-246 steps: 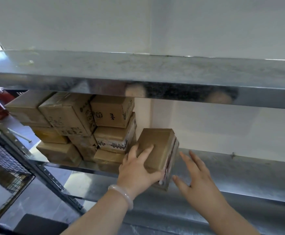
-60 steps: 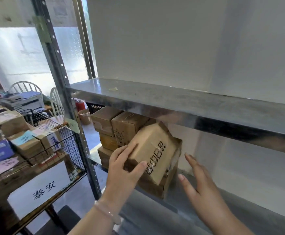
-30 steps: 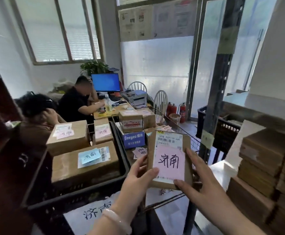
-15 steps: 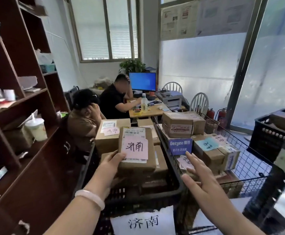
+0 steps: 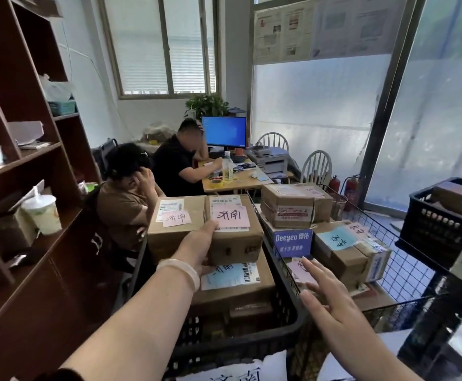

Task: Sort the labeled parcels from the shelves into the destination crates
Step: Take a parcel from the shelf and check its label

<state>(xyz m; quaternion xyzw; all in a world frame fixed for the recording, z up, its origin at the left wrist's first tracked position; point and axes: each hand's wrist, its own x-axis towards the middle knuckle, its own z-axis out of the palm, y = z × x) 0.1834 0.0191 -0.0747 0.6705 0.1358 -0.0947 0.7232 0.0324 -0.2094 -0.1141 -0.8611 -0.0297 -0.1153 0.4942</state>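
Carried deeper into the crate [image 5: 252, 342], the parcel [image 5: 235, 237] now sits at 12 o'clock atop the stack [image 5: 232, 290], my left hand [image 5: 197, 248] gripping its near corner, right hand [image 5: 326, 301] spread, empty; released off-centre, it could topple.

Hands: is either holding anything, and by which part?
Left hand grips the pink-labelled parcel at its near left corner, thumb on top. Right hand holds nothing.

Stacked parcels [image 5: 232, 294] fill the black crate [image 5: 241, 342] past its rim. The left hand [image 5: 197, 246] grips the top right parcel [image 5: 238, 240], so only the air above is open. A wooden shelf unit [image 5: 32, 270] crowds the crate's left, a packed wire basket [image 5: 405, 273] its right, and a seated person [image 5: 122, 207] sits behind.
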